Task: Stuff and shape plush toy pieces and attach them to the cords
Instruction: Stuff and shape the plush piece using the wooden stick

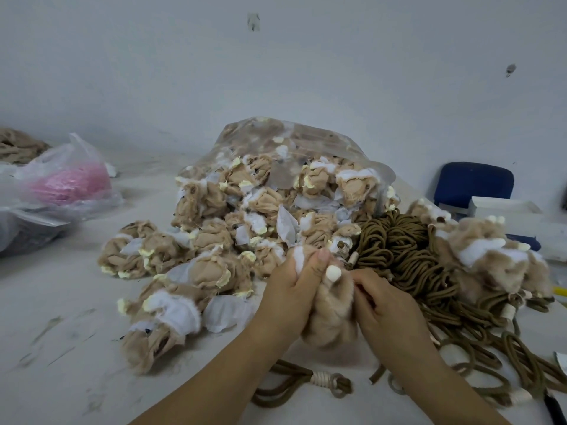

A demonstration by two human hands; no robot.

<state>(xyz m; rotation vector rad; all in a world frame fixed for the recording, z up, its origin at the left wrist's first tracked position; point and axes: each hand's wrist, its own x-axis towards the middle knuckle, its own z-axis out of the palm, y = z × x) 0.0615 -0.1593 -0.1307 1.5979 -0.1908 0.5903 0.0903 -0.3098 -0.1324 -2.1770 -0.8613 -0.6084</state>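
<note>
Tan plush, one piece [329, 311], was held upright between both hands just above the white table [61, 348], near its front edge. The left hand [291, 289] was wrapped round the piece's left side, thumb pressed against the top beside a small cream tip [333, 273]. The right hand [380, 299] gripped the right side with curled fingers. Directly behind lay a heap of limp tan and white plush pieces [199, 240], spilling from a clear plastic bag [306, 139]. A bundle of brown cords [399, 246] sat just right of the heap, touching it. Further right were fuller plush pieces [491, 259]. One cord loop with a pale binding [322, 378] lay beneath the wrists. A bag with pink contents [67, 182] stood well apart at left.
</note>
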